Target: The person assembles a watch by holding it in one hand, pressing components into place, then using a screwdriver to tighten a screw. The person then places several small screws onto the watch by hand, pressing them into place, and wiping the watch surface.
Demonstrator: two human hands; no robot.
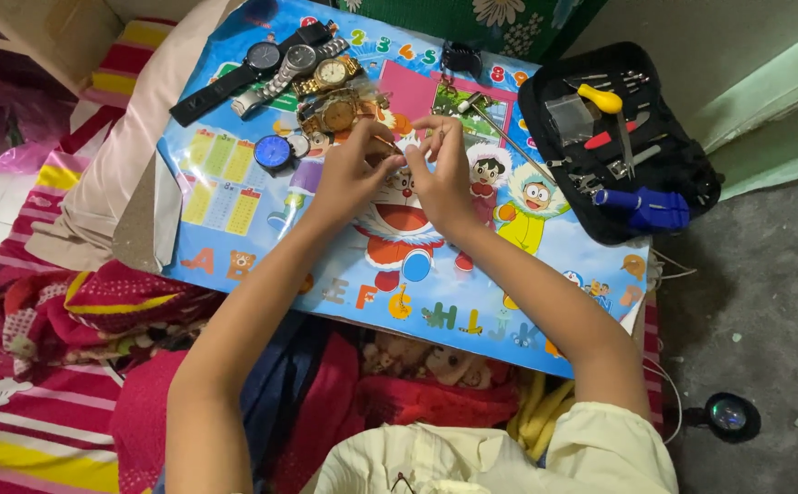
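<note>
We see both hands meet over the middle of a cartoon board (234,197). The left hand (349,174) pinches a small gold piece (382,144) between thumb and fingers; we cannot tell exactly what the piece is, as the fingers hide most of it. The right hand (442,174) has its fingertips (422,128) bent in toward the same piece, touching or just beside it, and we cannot tell whether it grips anything.

Just beyond the left hand lies a gold watch (330,114), and past it a second gold watch (328,73), a silver watch (294,62) and a black watch (253,62) side by side near the board's far edge. A blue dial (273,153) lies left of the hands. A thin metal tool (500,133) lies slanted on the board just beyond the right hand.

To the right, an open black tool case (692,174) rests on the board's corner, holding a yellow-headed tool (600,98), a red-handled tool (605,139) and a blue tool (646,206). A round black loupe (728,416) lies on the grey floor (765,293), well apart.
</note>
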